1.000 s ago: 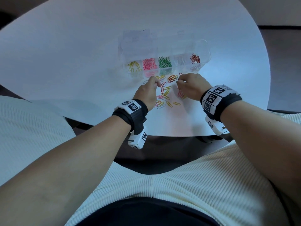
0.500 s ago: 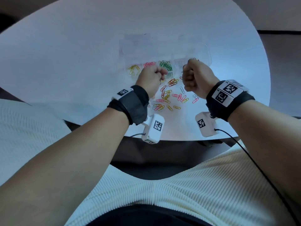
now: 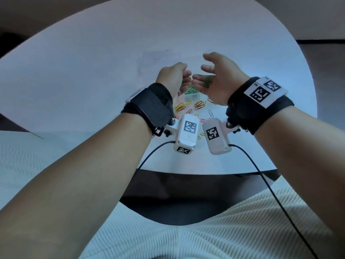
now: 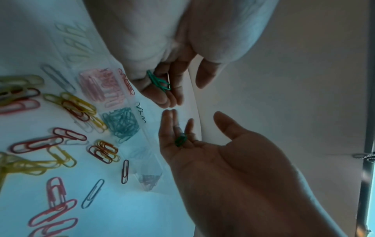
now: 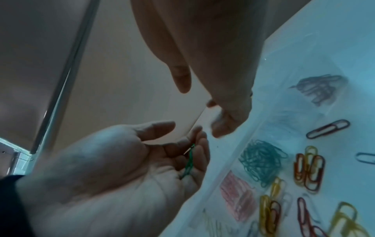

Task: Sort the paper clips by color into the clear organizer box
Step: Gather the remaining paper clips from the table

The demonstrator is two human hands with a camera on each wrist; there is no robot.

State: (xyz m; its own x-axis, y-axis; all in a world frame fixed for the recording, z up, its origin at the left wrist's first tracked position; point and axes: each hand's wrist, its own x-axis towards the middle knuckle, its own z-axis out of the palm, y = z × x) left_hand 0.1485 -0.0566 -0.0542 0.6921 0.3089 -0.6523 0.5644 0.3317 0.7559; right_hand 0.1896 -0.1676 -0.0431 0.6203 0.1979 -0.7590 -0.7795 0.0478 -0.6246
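Both hands hover above the clear organizer box (image 3: 192,97), palms turned toward each other. My left hand (image 3: 183,79) has its fingers curled round a few green paper clips (image 4: 159,81), which also show in the right wrist view as green clips (image 5: 189,160). My right hand (image 3: 204,75) is spread palm up, and one green clip (image 3: 207,82) lies loose on its fingers, seen from the left wrist as a green clip (image 4: 180,140). Below the hands, the box's green compartment (image 4: 121,123) and pink compartment (image 4: 101,86) hold clips.
Loose red, yellow, orange, pink and silver clips (image 3: 188,107) lie scattered on the round white table (image 3: 93,71) in front of the box. A dark-clip compartment (image 5: 318,89) sits further along the box. Wrist camera cables hang over the table's near edge.
Both hands left the loose pile, rose over the box as fists, and now the right has opened palm up with a green clip on it.
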